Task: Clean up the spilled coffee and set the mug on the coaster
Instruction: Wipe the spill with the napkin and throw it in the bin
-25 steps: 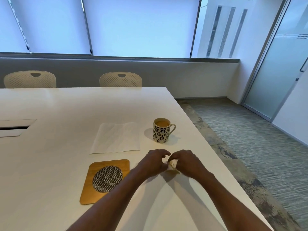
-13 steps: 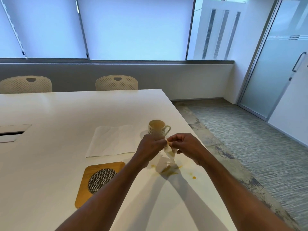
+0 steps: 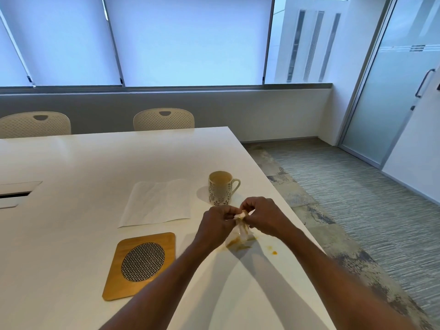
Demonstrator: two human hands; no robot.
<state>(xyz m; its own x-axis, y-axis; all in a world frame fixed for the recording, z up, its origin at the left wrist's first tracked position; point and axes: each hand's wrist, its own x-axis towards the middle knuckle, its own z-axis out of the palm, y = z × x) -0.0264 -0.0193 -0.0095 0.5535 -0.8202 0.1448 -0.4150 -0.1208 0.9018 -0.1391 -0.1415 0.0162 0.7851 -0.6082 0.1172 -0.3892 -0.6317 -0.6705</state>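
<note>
Near the tabletop (image 3: 71, 210) edge, left hand (image 3: 217, 223) and right hand (image 3: 264, 216) pinch a stained tissue (image 3: 241, 228) above unwiped coffee (image 3: 238, 244); the mug (image 3: 220, 190) stands off the coaster (image 3: 140, 265).

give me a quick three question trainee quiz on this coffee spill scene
1. True or false: the patterned ceramic mug stands on the wooden coaster with the mesh oval.
2. What do the left hand and right hand hold between them?
3. Where is the flat white napkin? A) under the mug B) left of the mug C) on the coaster

Key: 1 false, it stands on the white table; 2 a crumpled stained tissue above the spilled coffee; 3 B.
</note>
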